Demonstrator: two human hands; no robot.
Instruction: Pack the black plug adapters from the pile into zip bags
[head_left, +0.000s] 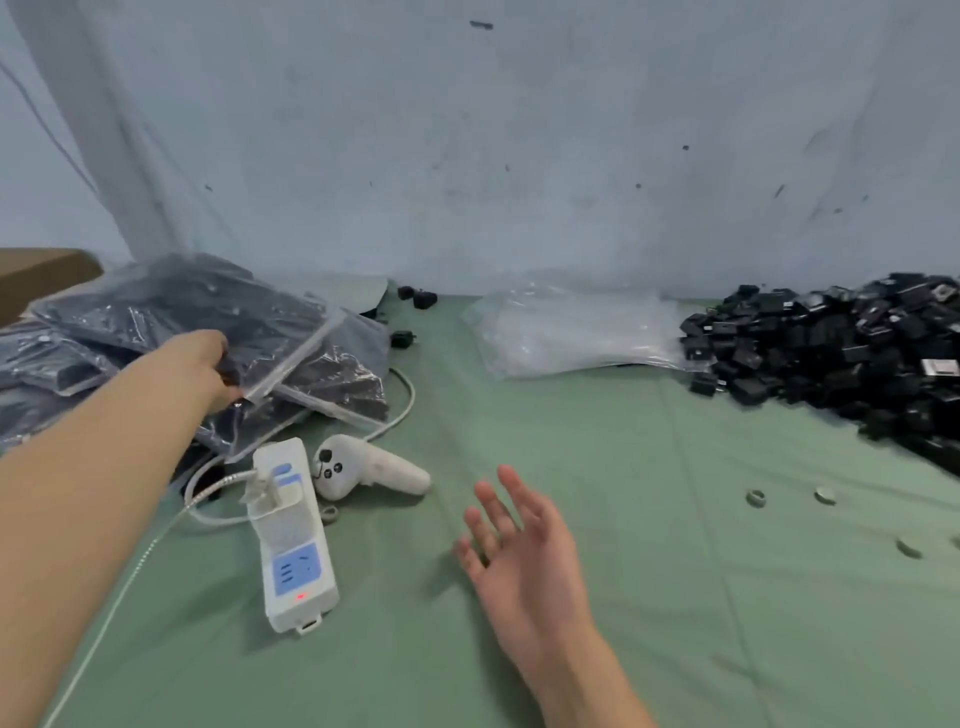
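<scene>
Our left hand (203, 364) pinches the clear, black-filled zip bag (171, 306), lying crosswise at the table's (571, 447) left edge, zip end rightward, while our right hand (524, 545) hovers spread-fingered.

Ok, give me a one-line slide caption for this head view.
Left hand grips a filled zip bag, right hand hovers open over the green cloth, adapter pile far right.

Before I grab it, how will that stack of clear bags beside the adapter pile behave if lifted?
Probably floppy: the stack of clear bags lies wrinkled and slack on the green cloth. Likely slippery, the film being glossy, so layers may slide apart. Probably light: it looks empty.
</scene>
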